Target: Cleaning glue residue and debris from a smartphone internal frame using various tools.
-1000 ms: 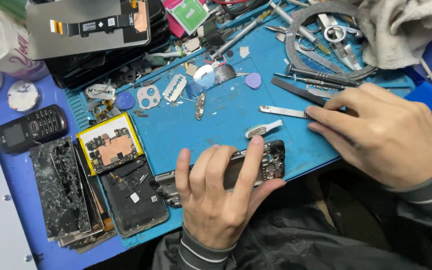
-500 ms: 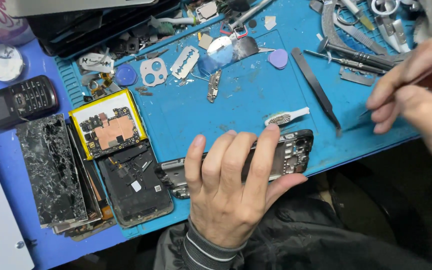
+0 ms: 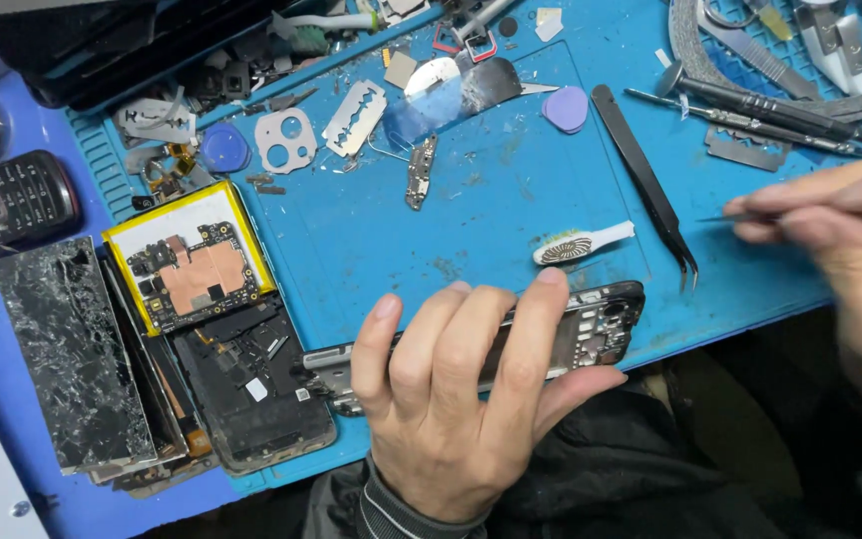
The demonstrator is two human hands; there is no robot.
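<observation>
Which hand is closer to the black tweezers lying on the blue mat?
Right. The right hand is just beside the black tweezers; the left hand is farther away, gripping the phone frame.

Right hand (image 3: 840, 240) blurred, edge-cropped.

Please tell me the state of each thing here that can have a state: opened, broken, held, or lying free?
Opened black phone frame: insides exposed, gripped by left hand.
Thin metal tool: pinched in right hand fingers.
Black tweezers: lying free, tips together.
Shattered black screen panel: cracked all over.
Black keypad phone: whole, screen dark.
Green circuit board: resting on yellow-edged battery.
</observation>
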